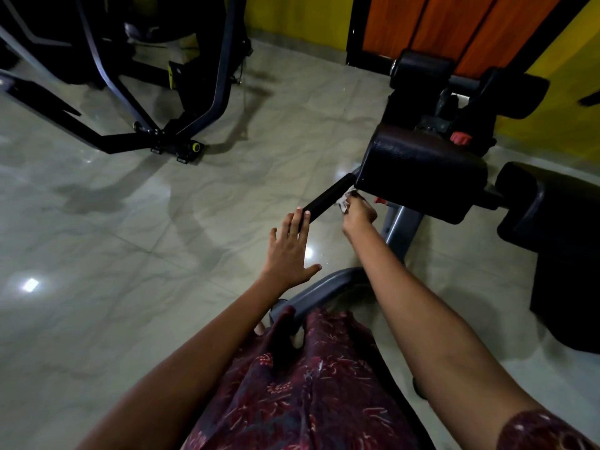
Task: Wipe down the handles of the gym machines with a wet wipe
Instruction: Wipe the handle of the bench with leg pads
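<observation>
Handle (328, 199), black foam grip, projecting from under black seat pad (418, 170) of grey-framed machine (401, 222), slanting toward tiled floor (130, 271). Right hand (357, 216) curled round white wet wipe (344, 203) at inner end of grip, close beneath pad; left hand (289, 251) flat and spread, holding nothing, fingertips at outer end. Best handled, by judgement: wipe wrapped fully around grip, drawn along whole length to outer tip, turned to cover underside, free end steadied throughout.

Glossy tile floor (162, 254); matt foam handle (328, 198); leatherette pad (422, 170).
</observation>
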`<state>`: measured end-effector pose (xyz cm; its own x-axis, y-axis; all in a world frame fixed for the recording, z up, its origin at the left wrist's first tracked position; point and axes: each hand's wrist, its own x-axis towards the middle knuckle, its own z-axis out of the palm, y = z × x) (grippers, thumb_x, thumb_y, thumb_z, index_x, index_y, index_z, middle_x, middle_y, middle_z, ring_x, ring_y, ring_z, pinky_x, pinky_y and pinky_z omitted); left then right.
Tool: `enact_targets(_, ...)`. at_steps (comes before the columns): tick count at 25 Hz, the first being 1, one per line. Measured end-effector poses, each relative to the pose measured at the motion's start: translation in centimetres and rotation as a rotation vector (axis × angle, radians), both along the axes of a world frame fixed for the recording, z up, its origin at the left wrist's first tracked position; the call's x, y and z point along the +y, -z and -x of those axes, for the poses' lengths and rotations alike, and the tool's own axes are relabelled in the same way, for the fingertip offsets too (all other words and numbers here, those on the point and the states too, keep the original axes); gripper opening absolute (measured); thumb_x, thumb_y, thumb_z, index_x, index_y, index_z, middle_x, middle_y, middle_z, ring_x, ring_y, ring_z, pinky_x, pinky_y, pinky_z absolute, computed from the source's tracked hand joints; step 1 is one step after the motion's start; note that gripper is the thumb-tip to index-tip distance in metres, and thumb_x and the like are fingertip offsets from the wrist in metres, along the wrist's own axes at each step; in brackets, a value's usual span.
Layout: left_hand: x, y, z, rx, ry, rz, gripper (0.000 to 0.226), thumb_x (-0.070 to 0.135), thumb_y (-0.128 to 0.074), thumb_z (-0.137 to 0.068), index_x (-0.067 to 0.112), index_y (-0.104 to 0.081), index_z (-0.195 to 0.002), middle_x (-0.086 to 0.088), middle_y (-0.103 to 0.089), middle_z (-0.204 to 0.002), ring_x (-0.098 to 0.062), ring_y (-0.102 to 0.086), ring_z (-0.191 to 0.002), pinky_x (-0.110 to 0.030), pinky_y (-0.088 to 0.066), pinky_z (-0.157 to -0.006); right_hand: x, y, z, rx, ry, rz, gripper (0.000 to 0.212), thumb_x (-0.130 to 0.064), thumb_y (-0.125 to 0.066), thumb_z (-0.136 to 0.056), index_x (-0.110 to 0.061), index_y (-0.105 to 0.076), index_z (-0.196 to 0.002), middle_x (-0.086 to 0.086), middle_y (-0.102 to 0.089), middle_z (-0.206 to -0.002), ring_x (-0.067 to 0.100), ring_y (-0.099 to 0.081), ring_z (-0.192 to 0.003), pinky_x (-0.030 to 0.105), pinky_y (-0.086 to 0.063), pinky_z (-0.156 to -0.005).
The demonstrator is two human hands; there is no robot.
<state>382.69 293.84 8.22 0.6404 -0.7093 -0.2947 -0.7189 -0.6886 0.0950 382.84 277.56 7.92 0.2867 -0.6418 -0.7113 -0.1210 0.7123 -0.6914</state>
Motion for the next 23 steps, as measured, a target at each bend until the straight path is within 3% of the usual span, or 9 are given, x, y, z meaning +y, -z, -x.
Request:
enact_targets(4,0.1,-0.1,-0.1,0.007,0.004,0.006,0.109,0.065,-0.05,-0.081,0.009,0.015,-0.148,-0.009,0.012,-0.157,-0.027,0.002,-0.144,-0.047,-0.018,-0.113,1.0,1.2,-0.4,-0.042,0.086,0.003,0.03,0.004,-0.058,-0.085,0.002,-0.063,-0.114,0.006,-0.065,-0.092,0.015,-0.06,-0.084,0.016,-0.047,-0.065)
enact_targets(6,0.2,-0.4,-0.2,0.02,0.022,-0.015,0.109,0.065,-0.05,-0.082,0.009,0.016,-0.147,-0.009,0.013,-0.157,-0.027,0.003,-0.144,-0.049,-0.016,-0.114,-0.5,2.3,-0.4,-0.037,0.118,-0.005,0.033,0.0,-0.054,-0.087,0.0,-0.057,-0.119,0.013,-0.062,-0.109,0.023,-0.06,-0.1,0.027,-0.05,-0.083)
enact_targets(8,0.2,-0.6,-0.4,0.011,0.043,-0.056,0.11,0.066,-0.05,-0.081,0.009,0.018,-0.147,-0.009,0.016,-0.157,-0.027,0.005,-0.145,-0.053,-0.01,-0.113,-1.5,2.2,-0.8,-0.098,0.132,-0.176,0.027,-0.001,-0.05,-0.089,-0.01,-0.056,-0.114,0.018,-0.055,-0.124,0.03,-0.052,-0.115,0.035,-0.044,-0.097)
enact_targets(9,0.1,-0.6,-0.5,0.01,0.05,-0.074,0.111,0.066,-0.05,-0.081,0.008,0.018,-0.146,-0.009,0.017,-0.157,-0.026,0.006,-0.145,-0.055,-0.007,-0.113,-1.2,2.1,-0.7,-0.175,0.189,-0.292,0.018,0.001,-0.05,-0.089,-0.011,-0.056,-0.102,0.018,-0.056,-0.121,0.03,-0.054,-0.112,0.033,-0.046,-0.094)
enact_targets(11,0.0,-0.6,-0.5,0.008,0.046,-0.092,0.111,0.066,-0.05,-0.081,0.008,0.018,-0.146,-0.01,0.017,-0.156,-0.026,0.007,-0.145,-0.056,-0.004,-0.113,-0.4,2.3,-0.1,-0.188,0.101,-0.208,0.017,0.006,-0.049,-0.09,-0.008,-0.054,-0.08,0.016,-0.059,-0.093,0.021,-0.06,-0.083,0.022,-0.054,-0.069)
enact_targets(13,0.0,-0.6,-0.5,0.007,0.042,-0.084,0.105,0.064,-0.047,-0.084,0.008,0.017,-0.147,-0.01,0.016,-0.157,-0.027,0.006,-0.145,-0.054,-0.002,-0.113,-0.1,2.6,0.0,-0.168,-0.011,-0.288,0.022,0.005,-0.045,-0.092,-0.005,-0.049,-0.073,0.01,-0.049,-0.074,0.014,-0.049,-0.065,0.015,-0.05,-0.054)
enact_targets(15,0.2,-0.5,-0.6,0.006,0.042,-0.038,0.093,0.057,-0.041,-0.091,0.009,0.014,-0.148,-0.009,0.012,-0.157,-0.026,0.003,-0.145,-0.05,-0.002,-0.115,-1.1,2.2,0.0,-0.149,-0.075,-0.306,0.026,0.004,-0.039,-0.095,-0.005,-0.047,-0.071,0.009,-0.047,-0.074,0.013,-0.047,-0.066,0.015,-0.049,-0.06)
enact_targets(18,0.3,-0.3,-0.7,0.018,0.012,0.064,0.077,0.047,-0.035,-0.097,0.009,0.006,-0.149,-0.009,0.002,-0.158,-0.026,-0.004,-0.144,-0.043,-0.001,-0.116,-1.8,1.6,-0.8,-0.143,-0.095,-0.228,0.034,0.008,-0.035,-0.092,-0.014,-0.042,-0.067,0.004,-0.044,-0.07,0.009,-0.042,-0.062,0.009,-0.045,-0.048)
enact_targets(23,0.1,-0.1,-0.7,0.004,-0.014,0.117,0.071,0.038,-0.034,-0.099,0.005,0.003,-0.149,-0.012,-0.005,-0.157,-0.027,-0.009,-0.143,-0.038,0.001,-0.116,0.7,3.9,0.5,-0.282,-0.137,-0.46,0.026,0.009,-0.036,-0.093,-0.003,-0.049,-0.073,0.009,-0.054,-0.057,0.015,-0.046,-0.064,0.018,-0.054,-0.052)
